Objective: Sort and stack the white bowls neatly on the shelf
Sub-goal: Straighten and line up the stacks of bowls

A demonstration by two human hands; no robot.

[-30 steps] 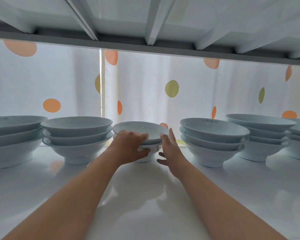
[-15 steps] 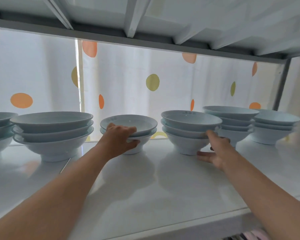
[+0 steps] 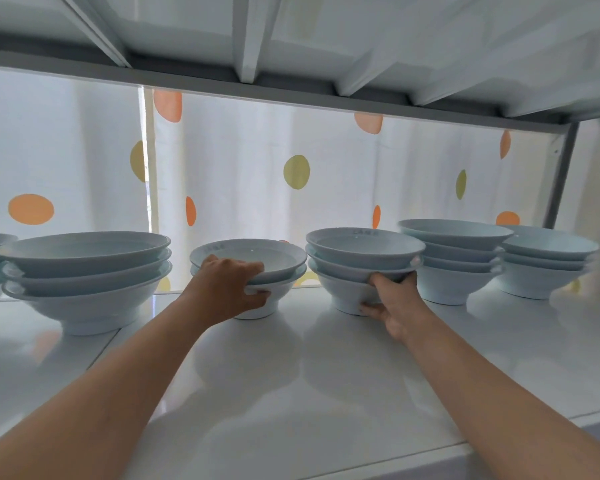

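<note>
Gripping two stacks at once, a person reaches onto the white shelf (image 3: 291,393) where nested white bowls stand in a row before a dotted curtain (image 3: 243,174). The left hand (image 3: 227,284) clasps the two-bowl stack (image 3: 257,261) at centre; the right hand (image 3: 394,303) grasps the base of the three-bowl stack (image 3: 364,258) just beside it. Half a second earlier the right hand only touched that stack. Every bowl looks empty.
</note>
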